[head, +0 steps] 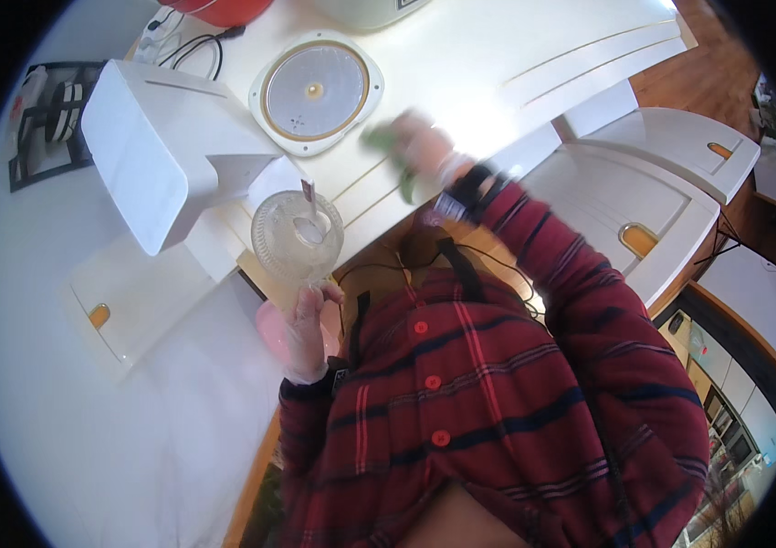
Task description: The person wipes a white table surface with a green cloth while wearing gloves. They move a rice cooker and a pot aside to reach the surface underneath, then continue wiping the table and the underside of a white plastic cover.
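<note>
My left hand [306, 329], in a thin clear glove, grips the near rim of a clear ribbed bowl [268, 236] with thumb and fingers. A spoon [311, 205] rests in the bowl, its handle rising over the far side. What else the bowl holds is hard to make out. My right hand [423, 145], also gloved and blurred by motion, is closed around a green cloth [380, 139] above the front of the white tabletop [443, 75]. Left of it on the tabletop lies a round metal plate in a white frame [316, 89].
A white box-shaped stand [155, 157] is at the left, beside a black cable [220, 51]. A red container [220, 8] and a pale container [371, 8] are at the back. White drawers [675, 157] stand at the right; a pink object [275, 329] is below the bowl.
</note>
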### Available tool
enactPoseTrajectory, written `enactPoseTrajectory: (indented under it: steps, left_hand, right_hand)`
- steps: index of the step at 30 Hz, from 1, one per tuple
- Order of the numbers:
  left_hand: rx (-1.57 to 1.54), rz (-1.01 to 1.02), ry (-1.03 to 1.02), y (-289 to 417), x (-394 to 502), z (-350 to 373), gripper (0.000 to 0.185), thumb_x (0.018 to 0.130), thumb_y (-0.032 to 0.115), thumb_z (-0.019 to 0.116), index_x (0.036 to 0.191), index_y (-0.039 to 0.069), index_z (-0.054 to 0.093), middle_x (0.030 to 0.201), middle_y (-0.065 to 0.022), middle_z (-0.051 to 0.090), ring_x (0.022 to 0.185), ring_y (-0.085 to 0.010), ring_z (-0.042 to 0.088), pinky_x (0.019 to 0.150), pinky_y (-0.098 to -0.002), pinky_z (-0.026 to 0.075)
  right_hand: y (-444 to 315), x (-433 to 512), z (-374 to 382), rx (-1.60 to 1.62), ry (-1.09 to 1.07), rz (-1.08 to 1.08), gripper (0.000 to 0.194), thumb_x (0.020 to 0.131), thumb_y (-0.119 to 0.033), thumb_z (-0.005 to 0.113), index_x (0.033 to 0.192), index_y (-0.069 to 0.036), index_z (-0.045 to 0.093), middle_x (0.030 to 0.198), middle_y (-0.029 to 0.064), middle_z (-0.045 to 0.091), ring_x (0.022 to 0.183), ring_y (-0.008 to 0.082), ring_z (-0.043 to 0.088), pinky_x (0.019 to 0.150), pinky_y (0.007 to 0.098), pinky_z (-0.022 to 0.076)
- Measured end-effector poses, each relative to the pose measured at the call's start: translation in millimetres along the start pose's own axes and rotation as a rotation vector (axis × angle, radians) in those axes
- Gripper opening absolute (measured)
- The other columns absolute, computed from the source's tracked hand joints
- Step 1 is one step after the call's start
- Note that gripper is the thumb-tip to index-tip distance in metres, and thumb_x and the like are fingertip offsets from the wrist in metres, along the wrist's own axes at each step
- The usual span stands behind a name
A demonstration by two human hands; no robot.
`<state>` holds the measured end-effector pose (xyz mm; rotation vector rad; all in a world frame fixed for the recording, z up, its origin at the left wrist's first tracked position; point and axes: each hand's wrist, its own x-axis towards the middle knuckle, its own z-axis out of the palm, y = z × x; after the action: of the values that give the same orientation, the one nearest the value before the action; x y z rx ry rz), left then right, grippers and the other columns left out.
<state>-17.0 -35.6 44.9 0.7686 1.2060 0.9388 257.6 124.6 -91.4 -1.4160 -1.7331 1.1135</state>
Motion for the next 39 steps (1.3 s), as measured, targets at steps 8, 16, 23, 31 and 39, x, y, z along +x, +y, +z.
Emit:
enactPoseTrajectory:
  steps: [8,16,23,31,39]
  left_hand:
    - [0.149,0.015,-0.052,-4,-20,-44,0.042,0.107,0.038,0.039,0.097,0.001,0.056,0.090,-0.0092,0.059,0.087,-0.0188,0.055,0.084,-0.0324,0.043]
    - [0.216,-0.040,-0.072,-3,-51,-108,0.044,0.106,0.041,0.040,0.096,0.001,0.054,0.089,-0.0073,0.059,0.085,-0.0169,0.054,0.083,-0.0312,0.042]
    - [0.258,0.017,-0.038,-2,-70,-148,0.045,0.104,0.037,0.048,0.072,0.006,0.043,0.079,-0.0088,0.059,0.077,-0.0183,0.055,0.074,-0.0312,0.044]
    - [0.284,0.009,-0.163,13,-59,-141,0.032,0.103,0.029,0.048,0.081,0.006,0.052,0.088,-0.0054,0.060,0.086,-0.0144,0.054,0.081,-0.0292,0.045]
    - [0.269,-0.075,-0.385,-2,27,-60,0.034,0.105,0.030,0.042,0.087,0.005,0.055,0.088,-0.0079,0.064,0.083,-0.0156,0.059,0.084,-0.0317,0.048]
  right_hand:
    - [94,-4,-150,-0.653,0.513,0.245,0.033,0.086,-0.020,0.066,0.118,-0.017,0.070,0.105,0.0173,0.067,0.099,0.0360,0.064,0.087,0.0425,0.0516]
    - [-17,-67,31,-0.517,0.340,0.061,0.039,0.083,-0.005,0.059,0.120,-0.015,0.068,0.091,0.0190,0.061,0.087,0.0358,0.059,0.081,0.0447,0.0511]
    - [-101,-104,186,-0.452,0.082,-0.237,0.037,0.086,-0.006,0.053,0.121,-0.015,0.062,0.092,0.0094,0.057,0.087,0.0282,0.057,0.078,0.0384,0.0494]
    - [-120,-108,245,-0.129,-0.862,-0.187,0.031,0.085,-0.019,0.062,0.114,-0.018,0.072,0.097,0.0173,0.071,0.089,0.0344,0.069,0.079,0.0430,0.0550]
    - [-52,-125,111,-0.043,-0.134,0.199,0.038,0.083,-0.024,0.070,0.118,-0.011,0.069,0.108,0.0147,0.068,0.100,0.0294,0.065,0.090,0.0374,0.0508]
